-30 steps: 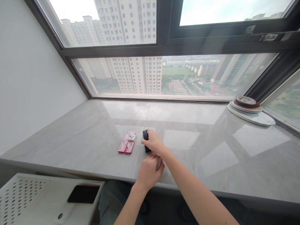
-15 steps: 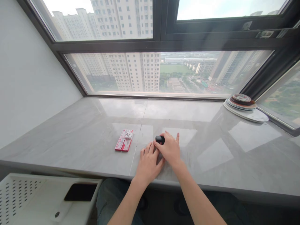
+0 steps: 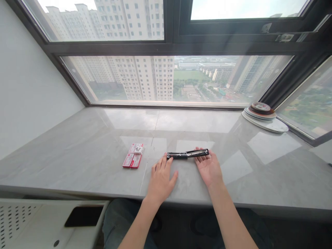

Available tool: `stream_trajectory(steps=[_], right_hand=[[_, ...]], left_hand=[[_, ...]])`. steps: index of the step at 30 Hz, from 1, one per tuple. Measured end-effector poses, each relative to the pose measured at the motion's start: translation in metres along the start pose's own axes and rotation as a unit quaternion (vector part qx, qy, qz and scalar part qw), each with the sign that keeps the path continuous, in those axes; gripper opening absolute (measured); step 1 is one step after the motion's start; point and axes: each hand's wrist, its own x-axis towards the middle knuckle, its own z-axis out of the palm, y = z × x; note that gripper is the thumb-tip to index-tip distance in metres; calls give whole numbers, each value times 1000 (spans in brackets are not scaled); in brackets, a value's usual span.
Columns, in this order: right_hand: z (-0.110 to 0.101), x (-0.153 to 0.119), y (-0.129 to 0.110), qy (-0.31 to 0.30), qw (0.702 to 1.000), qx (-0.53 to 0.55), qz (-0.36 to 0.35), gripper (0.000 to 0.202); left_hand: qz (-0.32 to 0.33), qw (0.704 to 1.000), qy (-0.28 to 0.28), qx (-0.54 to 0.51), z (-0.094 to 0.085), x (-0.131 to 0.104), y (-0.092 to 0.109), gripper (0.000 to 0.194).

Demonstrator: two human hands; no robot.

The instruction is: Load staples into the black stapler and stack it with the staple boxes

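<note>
We rest our left hand (image 3: 161, 178) and right hand (image 3: 209, 168), fingers spread, against the unfolded black stapler (image 3: 187, 154) on the grey sill (image 3: 77, 162).

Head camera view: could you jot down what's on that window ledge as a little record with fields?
Surface: grey stone ledge under a wide window
Stapler: black stapler, opened out flat and long, lying crosswise
Left hand: left hand flat on the ledge, fingers at the stapler's left end
Right hand: right hand palm up, fingers under the stapler's right part
Boxes: small red staple boxes left of the stapler, apart from it
Far right: stack of plates by the window corner
</note>
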Motion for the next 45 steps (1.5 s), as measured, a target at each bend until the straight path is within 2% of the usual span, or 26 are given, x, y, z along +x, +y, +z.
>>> stream_trajectory(steps=[3, 6, 8, 10, 13, 16, 19, 23, 28, 34, 37, 39, 41, 43, 45], right_hand=[[-19, -21, -5, -33, 999, -19, 12, 42], [-29, -50, -16, -49, 997, -37, 44, 43], [-33, -68, -25, -53, 995, -49, 69, 42], [-34, -81, -31, -57, 991, -87, 90, 40], [-31, -88, -32, -91, 964, -218, 122, 43], [-23, -81, -24, -158, 911, -356, 133, 48], [-13, -66, -15, -179, 876, -436, 101, 46], [0, -47, -12, -184, 859, -475, 43, 40], [2, -42, -16, -211, 847, -481, 83, 42], [-21, -32, -33, -195, 818, -530, 107, 44], [-32, -28, -46, -162, 781, -595, 96, 40], [-30, -30, -52, -130, 752, -644, 51, 36], [-16, -35, -54, -130, 721, -681, -16, 29], [6, -41, -51, -178, 680, -708, -71, 21], [28, -44, -45, -227, 625, -739, -104, 18]], left_hand=[[-36, 998, 58, -7, -8, -2, -9, 53], [-146, 978, 136, 53, -21, -8, -31, 59], [-215, 960, 150, 95, -28, -16, -47, 65], [-238, 954, 141, 116, -32, -26, -58, 62], [-195, 968, 123, 101, -33, -38, -57, 46], [-100, 993, 66, 16, -33, -38, -40, 34], [-12, 997, -10, -74, -35, -27, -16, 37], [41, 987, -55, -142, -36, -10, 7, 36], [55, 975, -81, -199, -27, 0, 10, 37], [27, 961, -79, -263, -19, 3, -5, 42], [17, 959, -70, -273, -16, 2, -7, 46], [18, 960, -64, -272, -15, 1, -6, 49], [21, 960, -63, -272, -15, 1, -5, 51], [26, 961, -63, -269, -16, 1, -5, 52], [30, 963, -59, -261, -17, 1, -5, 53]])
